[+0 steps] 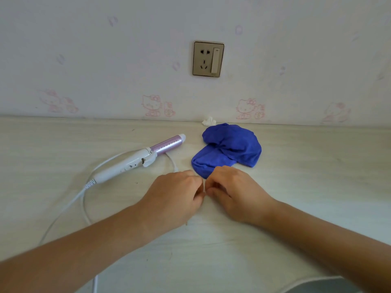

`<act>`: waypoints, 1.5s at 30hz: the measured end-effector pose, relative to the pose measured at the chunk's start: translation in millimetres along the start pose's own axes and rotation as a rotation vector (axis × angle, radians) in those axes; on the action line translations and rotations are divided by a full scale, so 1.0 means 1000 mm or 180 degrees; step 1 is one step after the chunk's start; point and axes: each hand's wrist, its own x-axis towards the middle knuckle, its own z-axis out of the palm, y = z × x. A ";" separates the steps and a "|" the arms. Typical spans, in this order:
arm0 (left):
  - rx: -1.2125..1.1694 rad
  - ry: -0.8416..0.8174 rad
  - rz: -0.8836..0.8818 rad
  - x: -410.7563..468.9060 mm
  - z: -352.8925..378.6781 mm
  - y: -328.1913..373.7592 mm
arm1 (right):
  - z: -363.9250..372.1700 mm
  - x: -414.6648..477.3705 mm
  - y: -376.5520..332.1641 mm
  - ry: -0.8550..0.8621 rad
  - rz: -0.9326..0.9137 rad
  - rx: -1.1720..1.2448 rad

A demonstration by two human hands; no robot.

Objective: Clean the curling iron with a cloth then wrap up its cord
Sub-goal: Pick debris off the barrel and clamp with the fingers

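A white curling iron with a lilac barrel is seen lying on the pale wooden table, its tip pointed toward the wall. Its white cord is run from the handle's end toward the lower frame edge, where it is cut off; another stretch is looped behind the iron and is led down to the left hand, where it is lost from sight. A crumpled blue cloth is laid just right of the barrel, its near edge partly covered by the right hand. Both hands are held knuckles-up with fingers curled inward, almost touching; a thin white strand is glimpsed between them, yet what is pinched, and how firmly, cannot be told. A wall socket is mounted above, and a small white scrap of unclear kind is left behind the cloth.
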 end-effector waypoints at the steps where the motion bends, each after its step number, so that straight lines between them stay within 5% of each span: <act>1: -0.0007 0.0051 -0.0001 -0.001 -0.003 -0.001 | 0.001 0.000 -0.001 0.0083 0.0117 0.0070; 9: -0.0348 0.1064 0.0414 -0.006 -0.041 -0.038 | -0.013 0.042 -0.024 0.0341 0.0294 0.1395; 15: -0.0651 0.0892 0.0475 -0.023 -0.025 -0.060 | 0.002 0.052 -0.029 -0.0426 0.0114 0.1171; 22: -0.1028 0.0744 0.0607 -0.024 -0.018 -0.061 | 0.002 0.050 -0.028 -0.0661 0.0153 0.1167; 45: -0.0707 0.0707 0.0316 -0.025 -0.022 -0.052 | 0.013 0.046 -0.039 -0.0242 0.0451 0.1002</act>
